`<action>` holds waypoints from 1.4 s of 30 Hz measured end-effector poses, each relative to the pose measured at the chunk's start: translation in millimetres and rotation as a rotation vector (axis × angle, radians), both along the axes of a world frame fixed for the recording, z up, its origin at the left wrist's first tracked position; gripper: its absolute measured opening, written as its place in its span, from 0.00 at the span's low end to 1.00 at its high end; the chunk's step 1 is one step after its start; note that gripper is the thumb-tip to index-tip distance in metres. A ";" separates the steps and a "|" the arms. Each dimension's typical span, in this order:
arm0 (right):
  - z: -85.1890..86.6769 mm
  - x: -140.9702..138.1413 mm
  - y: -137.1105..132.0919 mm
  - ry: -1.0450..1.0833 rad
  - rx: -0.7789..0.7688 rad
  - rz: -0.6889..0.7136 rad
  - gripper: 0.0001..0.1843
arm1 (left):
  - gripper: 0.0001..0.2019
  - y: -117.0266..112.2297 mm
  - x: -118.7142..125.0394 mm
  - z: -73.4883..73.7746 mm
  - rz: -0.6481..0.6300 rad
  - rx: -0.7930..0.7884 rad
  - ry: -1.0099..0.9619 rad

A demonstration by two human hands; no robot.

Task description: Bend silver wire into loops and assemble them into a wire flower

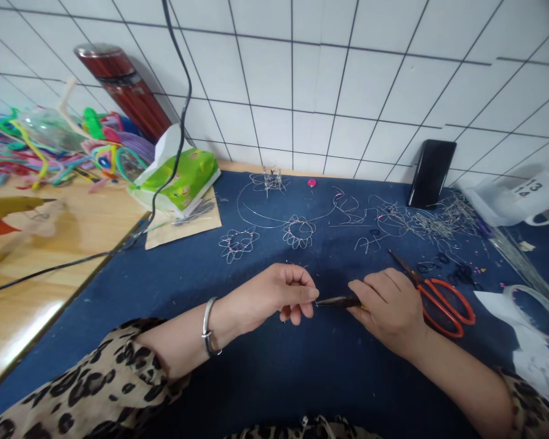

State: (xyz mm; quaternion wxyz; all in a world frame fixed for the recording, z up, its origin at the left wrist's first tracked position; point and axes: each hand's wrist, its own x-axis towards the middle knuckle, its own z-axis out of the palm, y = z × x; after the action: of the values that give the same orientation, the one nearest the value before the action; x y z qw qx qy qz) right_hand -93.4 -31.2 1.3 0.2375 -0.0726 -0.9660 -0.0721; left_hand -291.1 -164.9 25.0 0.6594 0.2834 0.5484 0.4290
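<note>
My left hand is closed in a pinch, thumb against forefinger, on a thin wire whose end pokes out at the fingertips. Most of that piece is hidden in the fingers. My right hand wraps round the handles of needle-nose pliers, and their dark jaws point left and meet the wire end. Beyond the hands lie two flower-shaped wire loops, one wire flower in the middle and another wire flower further left.
Orange-handled scissors lie beside my right hand. Behind are a wire tangle, a leaning phone and a pink bead. Left stand a green tissue pack, a red flask and a yellow glue gun. A black cable hangs down.
</note>
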 end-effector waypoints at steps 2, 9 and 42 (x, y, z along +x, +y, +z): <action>0.2 0.0 0.3 0.005 0.010 0.012 0.11 | 0.09 -0.2 0.2 0.0 -0.004 -0.005 -0.001; 1.3 0.2 -0.5 0.003 0.036 0.025 0.10 | 0.08 -0.5 0.7 1.5 0.002 -0.025 -0.025; 5.5 0.2 -4.8 0.103 0.302 0.031 0.06 | 0.06 -1.1 7.9 -2.1 0.093 0.007 -0.001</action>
State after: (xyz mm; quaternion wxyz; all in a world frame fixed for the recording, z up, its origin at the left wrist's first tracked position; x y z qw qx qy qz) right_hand -93.2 -36.0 6.8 0.2959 -0.0249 -0.9317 -0.2091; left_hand -283.3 -166.0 22.9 0.6382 0.2598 0.5592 0.4610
